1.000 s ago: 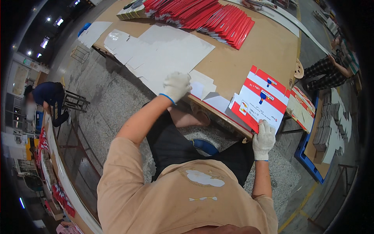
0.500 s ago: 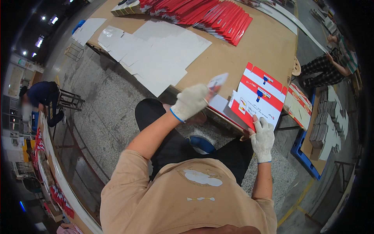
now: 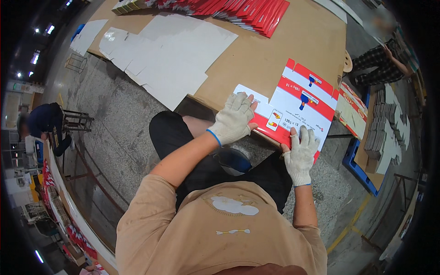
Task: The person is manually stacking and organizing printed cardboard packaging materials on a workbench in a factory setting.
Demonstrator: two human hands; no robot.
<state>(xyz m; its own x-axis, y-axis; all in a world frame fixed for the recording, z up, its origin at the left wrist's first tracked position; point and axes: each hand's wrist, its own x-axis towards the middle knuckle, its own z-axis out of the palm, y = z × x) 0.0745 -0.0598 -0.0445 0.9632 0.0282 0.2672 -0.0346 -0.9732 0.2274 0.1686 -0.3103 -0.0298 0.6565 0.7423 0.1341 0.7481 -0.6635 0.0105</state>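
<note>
A red and white printed cardboard carton (image 3: 293, 106) lies flattened at the table's near edge. My left hand (image 3: 231, 118), in a white knitted glove with bare fingertips, is laid over the carton's left end flap with its fingers extended. Part of that flap's white surface shows beyond the fingers. On the carton's near right part rests my right hand (image 3: 301, 155), gloved the same way, fingers spread on the printed face and thumb by the near edge. Neither hand is closed around anything.
A brown-topped table (image 3: 256, 55) carries white cardboard sheets (image 3: 169, 50) and a fanned stack of red cartons (image 3: 256, 16). One person (image 3: 46, 121) bends at the left; another (image 3: 378, 59) stands at the far right. Grey cardboard stacks (image 3: 382, 126) sit on a blue pallet (image 3: 360, 169).
The carton's left flap and near panel, raised before, now lie flat. My left hand has gone from holding the lifted flap to lying on it; my right fingers have spread.
</note>
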